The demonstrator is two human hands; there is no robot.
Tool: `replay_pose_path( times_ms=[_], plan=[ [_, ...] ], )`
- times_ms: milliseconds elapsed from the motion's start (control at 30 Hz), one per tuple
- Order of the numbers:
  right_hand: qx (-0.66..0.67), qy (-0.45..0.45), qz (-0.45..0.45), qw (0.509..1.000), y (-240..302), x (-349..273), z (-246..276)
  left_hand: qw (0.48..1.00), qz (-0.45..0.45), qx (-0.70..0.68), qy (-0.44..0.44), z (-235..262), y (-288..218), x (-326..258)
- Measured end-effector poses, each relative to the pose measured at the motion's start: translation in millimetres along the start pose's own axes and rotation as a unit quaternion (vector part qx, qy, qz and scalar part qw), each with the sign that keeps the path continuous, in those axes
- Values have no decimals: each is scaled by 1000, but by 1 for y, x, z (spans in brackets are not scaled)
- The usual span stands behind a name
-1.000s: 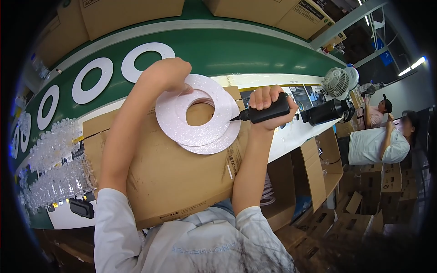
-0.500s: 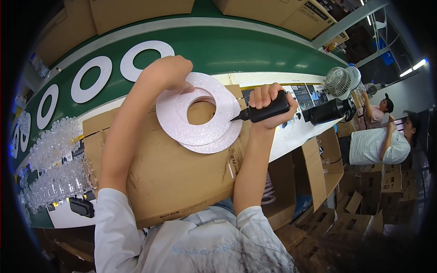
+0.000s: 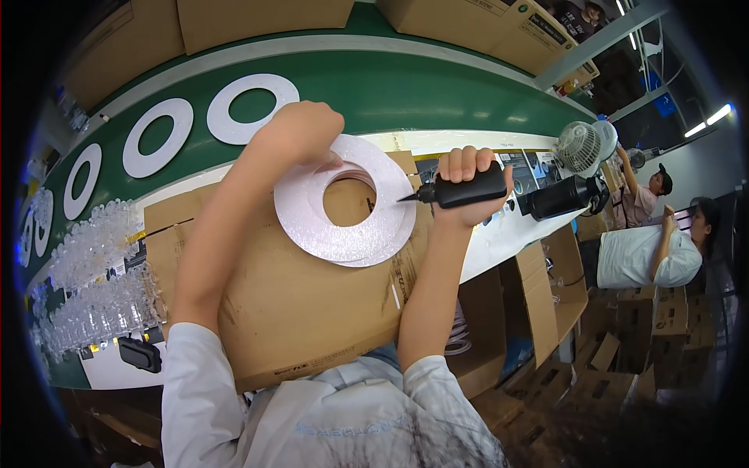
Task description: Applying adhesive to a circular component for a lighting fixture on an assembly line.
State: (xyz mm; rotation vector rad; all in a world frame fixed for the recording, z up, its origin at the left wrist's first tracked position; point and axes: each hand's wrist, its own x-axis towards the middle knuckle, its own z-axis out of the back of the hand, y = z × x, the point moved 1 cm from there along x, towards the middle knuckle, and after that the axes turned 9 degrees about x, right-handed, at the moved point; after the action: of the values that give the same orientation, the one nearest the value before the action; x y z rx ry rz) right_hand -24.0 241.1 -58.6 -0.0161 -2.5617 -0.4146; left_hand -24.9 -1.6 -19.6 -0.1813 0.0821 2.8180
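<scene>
Gripping a black squeeze bottle (image 3: 472, 194) in the right hand (image 3: 466, 165), with the fingers closed tightly around the body. Pointing its slim nozzle (image 3: 413, 197) leftward, at the right side of a stack of white glittery rings (image 3: 300, 214). Cannot tell whether touching the top ring with the tip or hovering just above. Resting the left hand (image 3: 306, 131) on the upper left of the same stack, back of the hand upward, thumb near the central hole. Cannot tell whether pinching the rim or only pressing on it, with most fingers hidden. Having the stack on a brown cardboard box (image 3: 312, 312), with layers slightly offset around 1 round opening. Facing a green-topped table (image 3: 437, 90), with 3 more white rings (image 3: 217, 113) laid flat in a curved row at the upper left and others partly visible farther left. Having clear plastic pieces (image 3: 97, 281) heaped at the left, near a small black case (image 3: 140, 355). Having a black cylindrical object (image 3: 558, 197) and a pale fan (image 3: 579, 148) to the right. Leaning beside an open carton (image 3: 485, 320) with pale rings (image 3: 459, 335) inside. Working near 2 people (image 3: 644, 257) at the far right.
</scene>
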Motion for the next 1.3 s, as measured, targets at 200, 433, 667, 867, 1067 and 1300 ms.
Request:
replay_pose_path(
  times_ms=[200,433,667,867,1067,1300],
  plan=[
    [-41,-162,22,986,-8,0,-10,999,-39,15,2,3,-16,-5],
    [33,26,-37,998,-5,-2,6,997,-51,7,-56,-8,-19,-3],
    [10,32,-29,999,-7,-2,10,997,-51,9,-52,-9,-21,-4],
    [3,30,-35,999,-6,-2,9,998,-50,2,-43,-5,-23,-6],
    [-8,29,-42,999,-6,-1,9,998,-52,-5,-47,-6,-22,-4],
    [16,-10,-18,1000,-11,-1,7,997,-58,-2,-58,-8,-19,-2]
  ],
)
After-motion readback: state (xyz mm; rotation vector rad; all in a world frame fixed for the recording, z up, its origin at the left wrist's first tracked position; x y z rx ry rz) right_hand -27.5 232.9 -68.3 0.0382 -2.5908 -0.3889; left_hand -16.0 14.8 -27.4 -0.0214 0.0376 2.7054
